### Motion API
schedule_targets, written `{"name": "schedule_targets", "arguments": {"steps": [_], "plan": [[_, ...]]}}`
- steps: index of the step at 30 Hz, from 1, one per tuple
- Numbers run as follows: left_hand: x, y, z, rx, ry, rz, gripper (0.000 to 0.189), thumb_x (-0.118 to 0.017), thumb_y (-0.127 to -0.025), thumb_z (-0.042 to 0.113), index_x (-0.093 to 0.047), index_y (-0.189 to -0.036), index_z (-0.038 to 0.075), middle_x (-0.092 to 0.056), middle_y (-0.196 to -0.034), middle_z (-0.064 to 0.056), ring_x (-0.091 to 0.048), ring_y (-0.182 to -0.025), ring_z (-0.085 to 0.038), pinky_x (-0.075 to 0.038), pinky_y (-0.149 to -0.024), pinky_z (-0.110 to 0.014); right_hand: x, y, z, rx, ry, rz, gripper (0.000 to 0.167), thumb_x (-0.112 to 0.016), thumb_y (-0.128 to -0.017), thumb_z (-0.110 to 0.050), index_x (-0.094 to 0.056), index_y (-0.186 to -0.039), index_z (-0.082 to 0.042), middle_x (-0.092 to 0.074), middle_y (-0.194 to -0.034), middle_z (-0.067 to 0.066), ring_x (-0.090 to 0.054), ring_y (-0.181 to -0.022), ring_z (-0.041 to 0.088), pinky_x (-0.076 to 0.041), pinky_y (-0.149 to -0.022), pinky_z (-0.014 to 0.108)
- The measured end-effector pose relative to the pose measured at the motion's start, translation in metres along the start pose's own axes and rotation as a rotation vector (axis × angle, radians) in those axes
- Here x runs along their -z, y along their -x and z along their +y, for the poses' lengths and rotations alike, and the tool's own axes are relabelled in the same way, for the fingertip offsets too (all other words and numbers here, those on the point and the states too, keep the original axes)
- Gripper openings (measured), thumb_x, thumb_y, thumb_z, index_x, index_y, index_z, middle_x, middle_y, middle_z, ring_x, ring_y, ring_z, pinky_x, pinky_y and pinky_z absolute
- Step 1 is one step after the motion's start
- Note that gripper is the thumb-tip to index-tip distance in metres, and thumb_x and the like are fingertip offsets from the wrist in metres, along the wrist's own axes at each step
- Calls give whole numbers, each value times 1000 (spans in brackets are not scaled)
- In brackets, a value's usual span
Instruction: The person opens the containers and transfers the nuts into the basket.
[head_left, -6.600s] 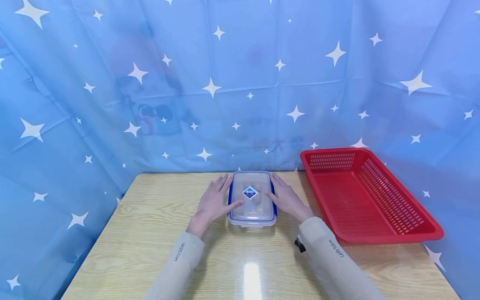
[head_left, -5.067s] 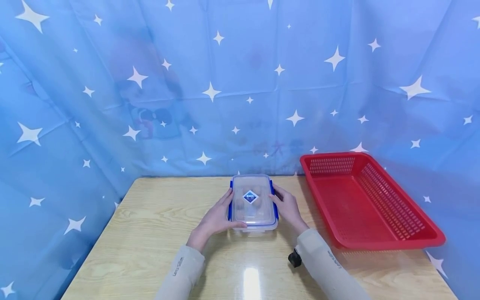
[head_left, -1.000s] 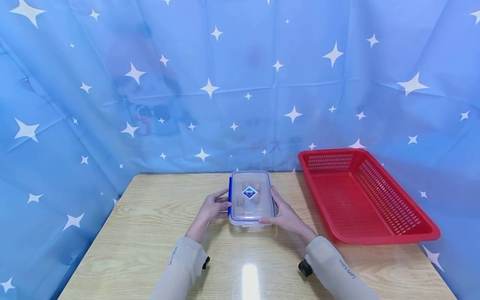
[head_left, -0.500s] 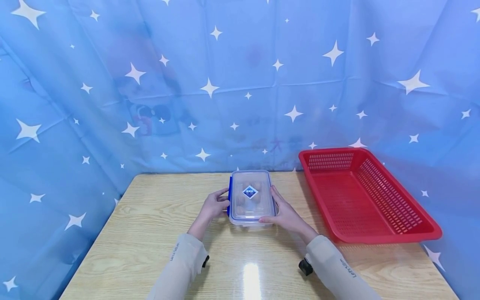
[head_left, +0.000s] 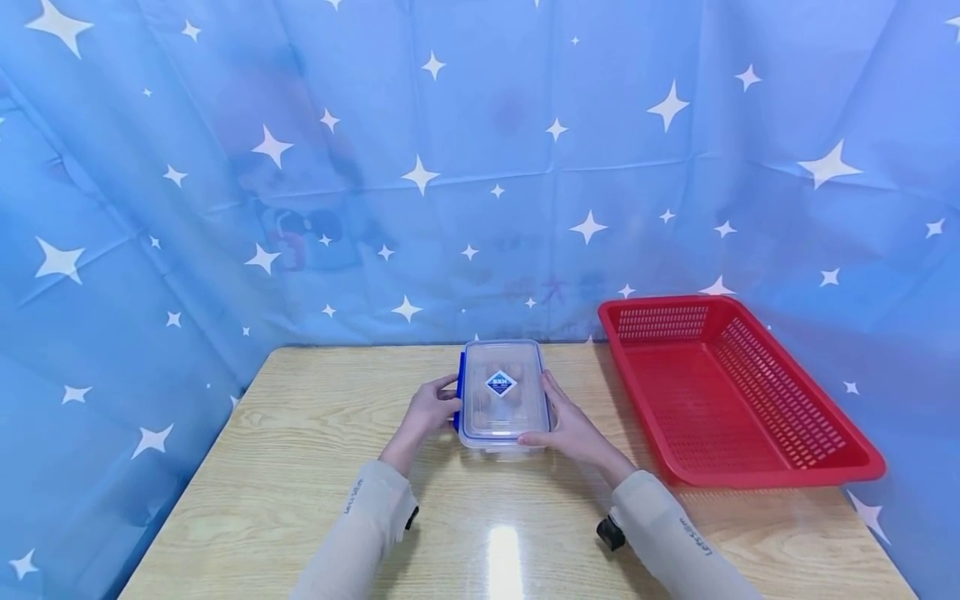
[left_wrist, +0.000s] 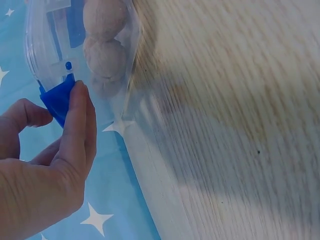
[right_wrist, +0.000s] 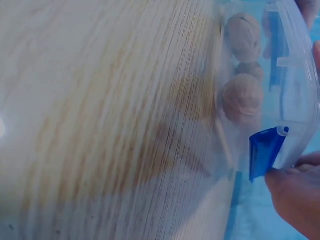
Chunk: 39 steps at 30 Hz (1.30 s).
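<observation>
A clear lidded container (head_left: 517,417) is set flat near the 12 o'clock edge of the tabletop (head_left: 315,433), its long axis aligned from 12 to 6. The lettering on its diamond label (head_left: 501,383) is turned upright toward 6. At its 9 o'clock side, a blue latch (left_wrist: 57,102) is pinched by the left hand (head_left: 429,410). The 3 o'clock side is gripped by the right hand (head_left: 577,433), its thumb laid over the 5 o'clock corner. Brown walnuts (right_wrist: 243,97) are enclosed. Further toward 3, a red basket (head_left: 780,479) is placed, slanted from 11 to 5.
</observation>
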<state>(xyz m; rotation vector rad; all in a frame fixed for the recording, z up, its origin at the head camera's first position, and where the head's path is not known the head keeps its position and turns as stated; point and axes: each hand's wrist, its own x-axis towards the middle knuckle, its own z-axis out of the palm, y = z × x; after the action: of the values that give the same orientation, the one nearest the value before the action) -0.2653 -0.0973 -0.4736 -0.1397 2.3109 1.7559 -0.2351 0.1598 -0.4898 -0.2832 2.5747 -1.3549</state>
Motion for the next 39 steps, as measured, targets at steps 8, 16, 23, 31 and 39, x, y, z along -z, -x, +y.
{"name": "schedule_targets", "arguments": {"steps": [8, 16, 23, 31, 39], "plan": [[0, 3, 3, -5, -73, 0, 61, -57, -89, 1, -45, -149, 6, -61, -134, -27, -67, -112, -39, -64, -78, -40, -1, 0, 0, 3, 2, -3, 119, -81, -78, -47, -2, -162, -17, 3, -171, 7, -4, -156, 37, -17, -122, 63], [-3, 1, 3, -8, -125, -49, 61, -59, -90, 2, -41, -148, -1, -60, -133, -27, -67, -110, -38, -64, -80, -41, 1, 2, 1, 8, 1, -9, 123, -82, -76, -51, -2, -162, -16, 3, -170, 9, -4, -156, 39, -17, -122, 65], [-8, -2, 6, 20, -312, 29, 47, -58, -96, 9, -45, -137, -10, -61, -127, -29, -65, -112, -39, -60, -91, -46, 3, -1, 1, 8, 3, -15, 123, -82, -76, -52, -2, -162, -16, 3, -170, 8, -3, -156, 37, -16, -123, 63], [1, -4, -2, -54, -264, 15, 54, -56, -95, 2, -41, -146, -7, -55, -139, -29, -61, -121, -42, -57, -98, -47, 3, 0, -3, 19, 5, -1, 121, -83, -77, -47, -3, -162, -13, 2, -170, 10, -4, -156, 38, -16, -123, 62], [3, 6, -3, -217, -235, 79, 42, -56, -96, 7, -56, -137, -5, -59, -138, -25, -61, -123, -40, -53, -103, -49, 8, 0, -9, 15, -57, 38, 99, -73, -90, -36, -10, -161, -8, -9, -169, 15, -11, -155, 39, -22, -123, 58]]}}
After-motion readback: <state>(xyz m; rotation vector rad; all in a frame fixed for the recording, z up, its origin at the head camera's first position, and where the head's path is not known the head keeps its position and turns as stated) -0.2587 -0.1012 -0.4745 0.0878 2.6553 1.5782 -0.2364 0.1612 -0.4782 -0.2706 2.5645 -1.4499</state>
